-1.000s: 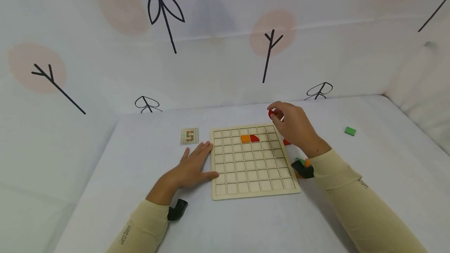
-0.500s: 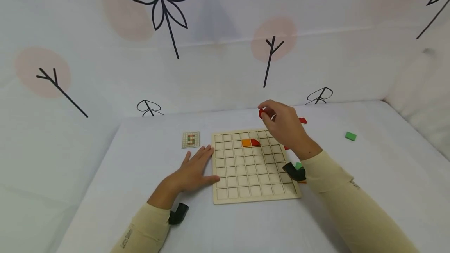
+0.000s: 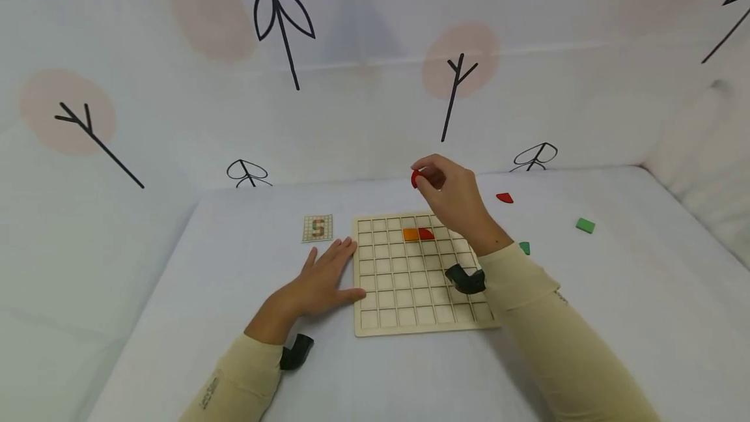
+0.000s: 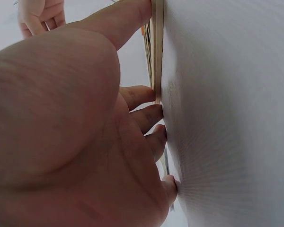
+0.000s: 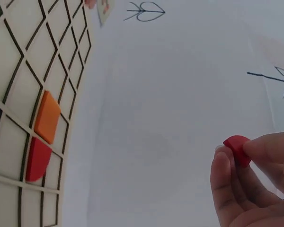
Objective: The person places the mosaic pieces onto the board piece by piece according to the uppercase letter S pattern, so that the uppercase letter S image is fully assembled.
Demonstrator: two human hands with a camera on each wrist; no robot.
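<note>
Above the far edge of the wooden grid board, my right hand pinches a red quarter-round tile between thumb and fingers. Set in the board's second row are an orange square tile and, touching it on the right, another red quarter-round tile. My left hand lies flat with spread fingers at the board's left side, its thumb and fingertips touching the edge. In the left wrist view, the fingers rest against the board's side.
A small pattern card with an S-shaped figure lies left of the board. To the right lie a red tile, a green rectangular tile and a green tile partly behind the right sleeve. A patterned cloth wall stands behind the table.
My right hand has moved left over the board's far edge with the red tile, uncovering a red tile on the table. My left hand has stayed in place.
</note>
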